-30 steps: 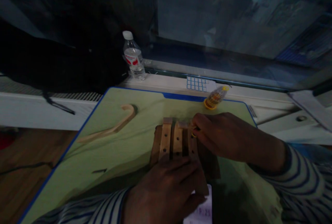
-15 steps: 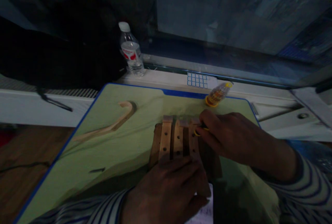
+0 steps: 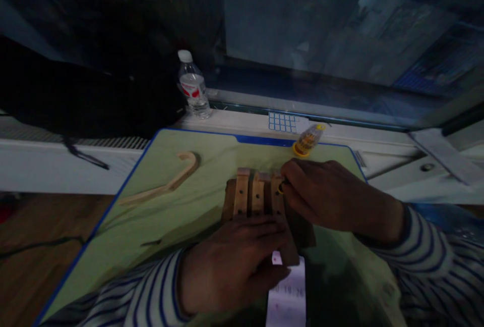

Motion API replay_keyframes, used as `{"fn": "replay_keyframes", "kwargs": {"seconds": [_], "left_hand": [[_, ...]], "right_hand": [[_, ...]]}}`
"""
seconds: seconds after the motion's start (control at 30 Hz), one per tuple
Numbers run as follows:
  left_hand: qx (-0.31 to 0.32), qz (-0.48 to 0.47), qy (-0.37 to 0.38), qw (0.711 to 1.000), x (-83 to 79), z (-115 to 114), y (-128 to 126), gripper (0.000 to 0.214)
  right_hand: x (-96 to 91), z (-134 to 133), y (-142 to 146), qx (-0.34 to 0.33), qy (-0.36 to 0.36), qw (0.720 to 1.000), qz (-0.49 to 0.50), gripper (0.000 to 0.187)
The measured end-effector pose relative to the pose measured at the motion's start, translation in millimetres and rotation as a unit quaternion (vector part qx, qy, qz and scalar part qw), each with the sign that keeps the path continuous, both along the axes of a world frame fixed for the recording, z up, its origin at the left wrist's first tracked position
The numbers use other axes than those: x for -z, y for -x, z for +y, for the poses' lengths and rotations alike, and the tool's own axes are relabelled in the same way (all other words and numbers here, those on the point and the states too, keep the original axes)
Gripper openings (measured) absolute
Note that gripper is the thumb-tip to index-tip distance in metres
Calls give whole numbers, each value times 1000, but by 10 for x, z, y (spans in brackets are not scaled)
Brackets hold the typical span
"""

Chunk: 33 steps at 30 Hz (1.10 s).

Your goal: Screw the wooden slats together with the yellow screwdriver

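Note:
A wooden slatted assembly (image 3: 253, 197), pale bars with small holes on a darker base, lies on the green mat (image 3: 170, 226). My left hand (image 3: 230, 261) presses flat on its near end with fingers stretched over the slats. My right hand (image 3: 325, 193) is closed in a pinch around a small yellow-handled tool (image 3: 280, 188) at the right-hand slat's far end. Both sleeves are striped.
A curved wooden piece (image 3: 170, 180) lies on the mat's left side. A plastic water bottle (image 3: 192, 86) stands on the white ledge behind. A tipped clear container with a yellow lid (image 3: 307, 141) and a blue grid card (image 3: 282, 121) sit at the mat's far edge. A white slip (image 3: 287, 296) lies near me.
The view has shifted slightly. My right hand stays pinched at the right slat and has moved a little left; my left hand still holds the assembly down.

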<state>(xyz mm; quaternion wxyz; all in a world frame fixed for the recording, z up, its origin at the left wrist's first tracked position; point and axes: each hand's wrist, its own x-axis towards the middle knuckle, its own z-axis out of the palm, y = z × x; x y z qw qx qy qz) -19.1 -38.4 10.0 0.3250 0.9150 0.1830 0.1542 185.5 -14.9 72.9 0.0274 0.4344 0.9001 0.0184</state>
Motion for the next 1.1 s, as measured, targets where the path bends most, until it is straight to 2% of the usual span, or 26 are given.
{"fn": "replay_keyframes", "kwargs": {"seconds": [0.13, 0.33, 0.57, 0.8, 1.1], "left_hand": [[18, -16, -10, 1000, 12, 11, -6, 20], [19, 17, -6, 1000, 82, -9, -6, 23], [9, 4, 1, 1000, 90, -1, 1, 24], [1, -10, 2, 1000, 113, -16, -6, 24], [6, -12, -9, 1000, 108, -8, 0, 23]], "right_hand": [[-66, 36, -19, -35, 19, 999, 0, 24], [-130, 105, -30, -91, 59, 994, -27, 23], [-117, 132, 25, -89, 58, 994, -34, 16], [-83, 118, 25, -60, 38, 997, -37, 17], [-28, 98, 18, -55, -16, 997, -45, 19]]}}
